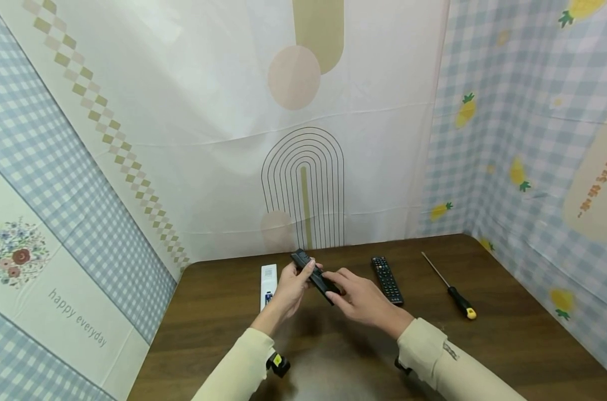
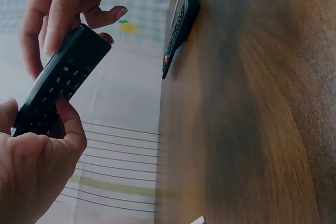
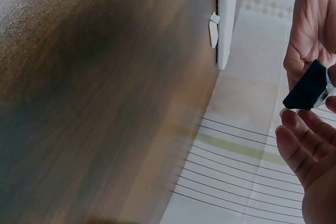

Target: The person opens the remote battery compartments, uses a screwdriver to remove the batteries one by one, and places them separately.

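A black remote control (image 1: 311, 274) is held above the table by my left hand (image 1: 290, 289), thumb on the upper face and fingers beneath. Its number buttons face down, toward the left wrist camera. Against the end nearer me, the thumb and fingertips of my right hand (image 1: 360, 298) grip the remote. In the right wrist view that dark end (image 3: 307, 87) shows between the two hands, with a small greyish part beside it that is hard to make out. Left of my left hand lies a white remote control (image 1: 269, 274) with blue batteries (image 1: 268, 297) showing in its compartment.
Right of my hands, a second black remote (image 1: 387, 280) lies buttons up on the brown wooden table (image 1: 213, 312). Farther right is a screwdriver (image 1: 451, 289) with a black and yellow handle. A patterned cloth wall (image 1: 223, 184) stands behind the table.
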